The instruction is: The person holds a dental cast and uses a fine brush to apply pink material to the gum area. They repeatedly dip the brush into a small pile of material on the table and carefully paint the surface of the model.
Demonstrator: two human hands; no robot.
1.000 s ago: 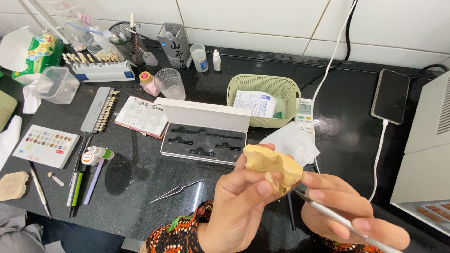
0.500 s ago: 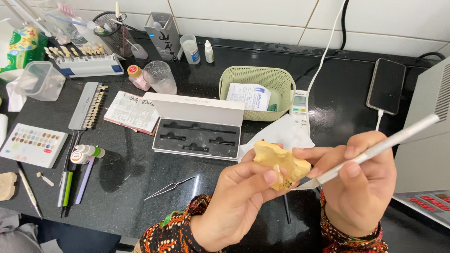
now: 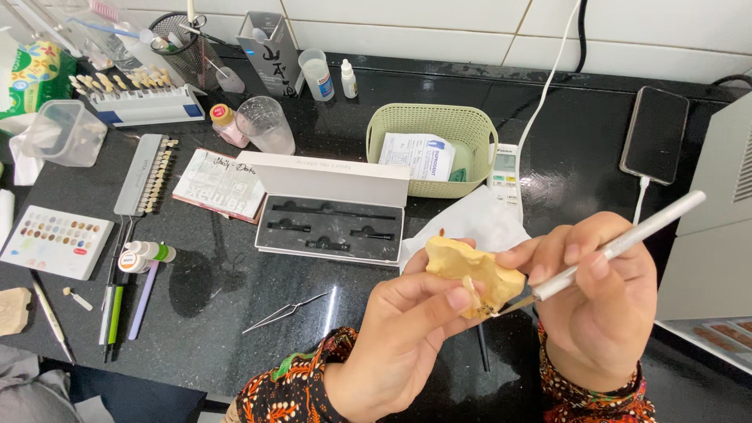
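Overhead, we look down on a black speckled surface point(image 3: 235, 313) backed by a white tiled wall point(image 3: 439, 23). Our left hand point(image 3: 407, 337) has its fingers closed on a yellow dental cast point(image 3: 466, 270), held up above the near edge of the surface, and our right hand point(image 3: 603, 305) has its fingers pinched around a slim silver instrument point(image 3: 627, 239) whose tip touches the cast's lower right side. Behind the cast lies one open white case point(image 3: 329, 219) with four dark tools in its black tray, and behind that one pale green basket point(image 3: 431, 149) with a folded leaflet inside. One pair of tweezers point(image 3: 283, 312) lies on a bare dark patch left of our left wrist, the widest open stretch we see. To the far right one phone point(image 3: 654, 133) lies on its white cable, beside a grey appliance point(image 3: 717, 204) that closes off that edge. On the left sit one colour palette card point(image 3: 55, 241), two shade guides point(image 3: 145, 172), and three pens point(image 3: 117, 301) side by side.
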